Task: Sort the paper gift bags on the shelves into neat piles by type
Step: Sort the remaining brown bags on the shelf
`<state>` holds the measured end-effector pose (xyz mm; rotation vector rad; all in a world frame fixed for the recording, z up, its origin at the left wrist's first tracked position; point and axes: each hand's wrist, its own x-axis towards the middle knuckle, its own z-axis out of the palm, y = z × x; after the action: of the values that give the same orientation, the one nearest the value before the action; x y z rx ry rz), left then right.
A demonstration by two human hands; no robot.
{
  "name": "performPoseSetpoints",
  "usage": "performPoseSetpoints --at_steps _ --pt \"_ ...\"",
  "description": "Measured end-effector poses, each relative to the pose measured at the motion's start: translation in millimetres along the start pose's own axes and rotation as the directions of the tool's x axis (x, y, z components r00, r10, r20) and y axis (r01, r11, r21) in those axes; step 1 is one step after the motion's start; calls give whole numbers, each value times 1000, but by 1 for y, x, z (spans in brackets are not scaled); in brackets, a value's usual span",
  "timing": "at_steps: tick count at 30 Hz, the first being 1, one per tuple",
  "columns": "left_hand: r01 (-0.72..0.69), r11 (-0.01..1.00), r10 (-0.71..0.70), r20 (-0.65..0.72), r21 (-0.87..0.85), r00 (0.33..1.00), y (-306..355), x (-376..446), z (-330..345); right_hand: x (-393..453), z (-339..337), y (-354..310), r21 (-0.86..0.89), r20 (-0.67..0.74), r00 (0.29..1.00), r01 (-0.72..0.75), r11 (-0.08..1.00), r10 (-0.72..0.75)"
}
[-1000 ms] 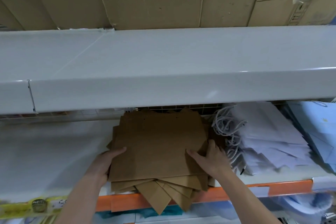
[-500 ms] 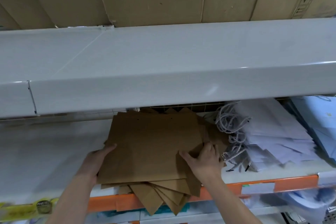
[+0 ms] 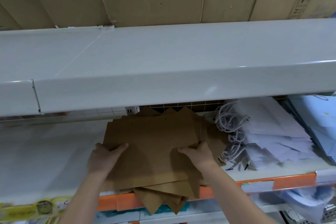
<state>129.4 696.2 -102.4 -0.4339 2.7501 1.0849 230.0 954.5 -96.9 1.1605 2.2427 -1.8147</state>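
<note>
The left hand point(image 3: 103, 158) pinches the left edge of the fanned stack of flat brown kraft paper bags point(image 3: 154, 151) on the white shelf point(image 3: 45, 160). The right hand point(image 3: 197, 154) pinches its right edge; squeezing both sides inward evenly should square it, clear of the neighbouring white rope-handled paper bags point(image 3: 272, 138).

Matt kraft-paper bags point(image 3: 154, 143) — glossy metal shelf point(image 3: 163, 71)

Over the last second the left hand point(image 3: 104, 158) slid from the lower left edge of the top brown bag point(image 3: 152, 151) up onto its left side, thumb now lying over the face. The right hand point(image 3: 197, 154) shifted left and inward from the pile's right edge, thumb pressed on the bag's face. The top bag turned from skewed to nearly square with the shelf front, lower centre of the frame.
</note>
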Motion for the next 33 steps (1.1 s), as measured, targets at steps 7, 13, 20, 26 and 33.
performPoseSetpoints --at_steps 7,13,20,26,33 --pt "-29 945 -22 -152 -327 988 6 -10 -18 -5 -9 2 270 68 972 200 942 -226" --pt "-351 580 256 -245 -735 935 38 -24 -34 -1 -30 -26 457 -60 876 451 767 -479" --pt "-230 650 283 -50 -724 958 15 -27 -9 0 -30 -3 403 2 921 355 844 -389" --pt "-296 714 289 -118 -635 950 23 -20 -14 1 -28 -8 327 -28 927 361 873 -373" --pt "-98 957 96 -19 -275 995 16 -6 -17 3 -25 -11 -147 -3 972 233 961 -236"
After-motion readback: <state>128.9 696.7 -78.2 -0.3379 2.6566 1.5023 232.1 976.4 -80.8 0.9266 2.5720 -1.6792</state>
